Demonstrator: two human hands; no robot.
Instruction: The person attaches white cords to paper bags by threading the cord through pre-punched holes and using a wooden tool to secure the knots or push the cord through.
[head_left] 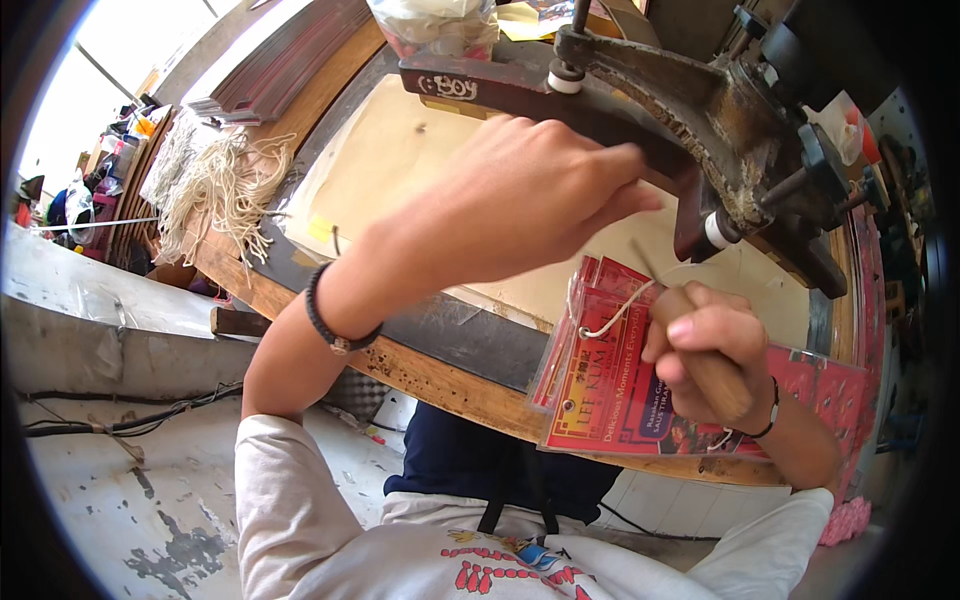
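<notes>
My left hand [520, 195] hovers over the beige board [390, 160], fingers pinched together near the dark metal arm of a bench machine [690, 110]; whether a string end is between the fingertips I cannot tell. My right hand [705, 345] grips a wooden-handled awl [715, 375] whose thin metal tip points up. It sits over a stack of red printed cards [610, 400] at the bench's near edge. A white string loop [610, 315] threads through the cards' top corner.
A bundle of white strings [225, 185] lies at the bench's left end, beside stacked dark sheets [275, 65]. A plastic bag [435, 25] sits at the top. The wooden bench edge [440, 375] runs diagonally. Grey concrete ledge [90, 300] lies left.
</notes>
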